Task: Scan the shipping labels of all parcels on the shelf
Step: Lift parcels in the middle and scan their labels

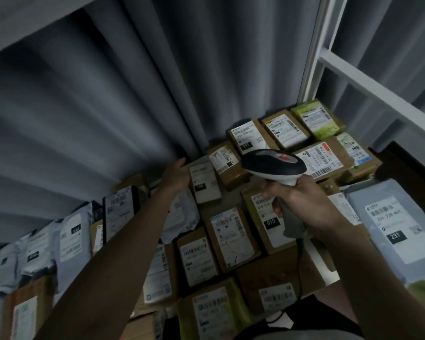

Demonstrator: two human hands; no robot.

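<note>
My right hand point(302, 200) had its fingers point(277, 207) curled round the grip of the scanner point(274, 165), held over the parcels | my left hand point(176, 176), fingers loosely straight, touched the white-labelled parcel point(205, 182) at the shelf's far side | labels read "010" point(271, 223), "231" point(395, 235), "231-239-K01" point(388, 217).
</note>
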